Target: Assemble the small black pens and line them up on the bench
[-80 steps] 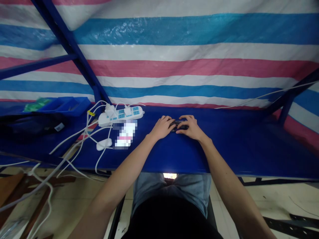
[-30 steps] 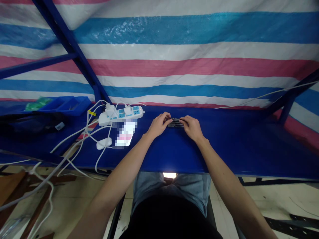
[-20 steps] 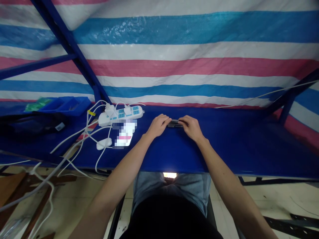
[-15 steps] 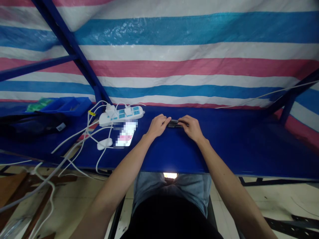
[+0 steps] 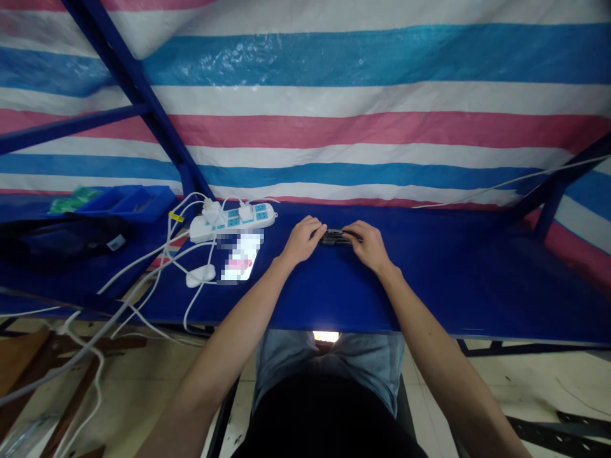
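Between my hands, low over the blue tabletop [image 5: 329, 289], is a small, dark, narrow object [image 5: 335, 237], lying crosswise. It looks like thin black pieces side by side, but its kind is too small to make out. My left hand [image 5: 303, 240] has its thumb and curled fingers closed at the object's left end. At the right end, my right hand [image 5: 366, 245] pinches it between thumb and fingers. The fingers cover both ends of the object.
Left of my hands lie a lit, blurred-out screen [image 5: 242, 257], a white power strip [image 5: 233, 221] with plugs, and tangled white cables [image 5: 162, 270]. Blue bins [image 5: 143, 202] and a dark bag [image 5: 62, 238] are farther left. A striped sheet [image 5: 363, 130] hangs behind the table.
My right-hand fingers have shifted very slightly, and a little more of the dark object shows between the hands. My left hand has barely moved.
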Demonstrator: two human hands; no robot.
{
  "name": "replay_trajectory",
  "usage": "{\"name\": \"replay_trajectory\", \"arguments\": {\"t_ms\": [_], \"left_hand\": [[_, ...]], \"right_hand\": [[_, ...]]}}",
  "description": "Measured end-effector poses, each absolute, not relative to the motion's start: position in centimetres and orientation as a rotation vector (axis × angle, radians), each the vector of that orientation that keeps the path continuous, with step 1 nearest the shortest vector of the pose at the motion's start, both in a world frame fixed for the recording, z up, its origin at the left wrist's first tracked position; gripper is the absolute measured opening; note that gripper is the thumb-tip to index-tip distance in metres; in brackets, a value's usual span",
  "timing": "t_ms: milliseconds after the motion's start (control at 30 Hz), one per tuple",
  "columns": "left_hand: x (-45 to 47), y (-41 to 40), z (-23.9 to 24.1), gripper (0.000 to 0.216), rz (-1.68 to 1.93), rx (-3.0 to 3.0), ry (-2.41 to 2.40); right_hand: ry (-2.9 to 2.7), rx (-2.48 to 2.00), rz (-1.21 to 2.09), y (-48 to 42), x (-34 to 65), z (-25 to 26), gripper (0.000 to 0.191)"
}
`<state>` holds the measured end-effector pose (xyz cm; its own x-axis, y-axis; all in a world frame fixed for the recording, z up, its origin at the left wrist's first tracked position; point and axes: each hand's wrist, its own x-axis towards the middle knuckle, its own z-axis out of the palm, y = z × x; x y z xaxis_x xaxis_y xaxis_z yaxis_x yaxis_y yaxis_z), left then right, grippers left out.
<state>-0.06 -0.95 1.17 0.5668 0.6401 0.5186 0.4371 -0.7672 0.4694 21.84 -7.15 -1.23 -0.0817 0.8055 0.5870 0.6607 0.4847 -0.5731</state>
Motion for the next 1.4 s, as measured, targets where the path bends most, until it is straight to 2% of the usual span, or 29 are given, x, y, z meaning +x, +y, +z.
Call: {"name": "replay_trajectory", "arguments": {"t_ms": [333,533,700,800,867,1033,1133,1200,1333,1400], "left_hand": [[0.1,-0.8,0.9,0.056,1.029,2.408,0.876],[-0.1,-1.0,0.9,0.031,0.966,2.409,0.914],[0.0,-0.9,0.9,0.053,0.999,2.440,0.926],[-0.1,-0.7,0.8,0.058,1.097,2.385,1.000],[-0.2,-0.6,0.7,0.055,1.157,2.366,1.006],[-0.3,-0.3,0.6,0.029,1.274,2.284,0.933],[-0.1,-0.3,0.5,0.025,1.271,2.301,0.927],[-0.1,-0.3,0.5,0.029,1.215,2.353,0.929],[0.0,-0.4,0.4,0.052,1.034,2.422,0.897],[0.0,-0.4,0.4,0.055,0.985,2.428,0.865]], "right_hand": [[-1.807,-1.304,0.143,-7.1,21.6,-1.0,0.020],[-1.791,-1.318,0.156,-7.0,21.8,-1.2,0.022],[-1.812,-1.303,0.181,-7.0,21.7,-1.3,0.018],[-1.799,-1.293,0.151,-7.0,22.0,-1.2,0.018],[-1.773,-1.314,0.112,-7.0,22.4,-1.1,0.018],[-1.700,-1.387,0.046,-7.0,23.4,-1.0,0.019],[-1.721,-1.338,0.070,-6.9,23.1,-1.1,0.018],[-1.747,-1.280,0.097,-6.9,22.6,-1.2,0.017],[-1.785,-1.209,0.103,-7.1,21.6,-1.3,0.010],[-1.789,-1.213,0.109,-7.1,21.5,-1.4,0.009]]}}
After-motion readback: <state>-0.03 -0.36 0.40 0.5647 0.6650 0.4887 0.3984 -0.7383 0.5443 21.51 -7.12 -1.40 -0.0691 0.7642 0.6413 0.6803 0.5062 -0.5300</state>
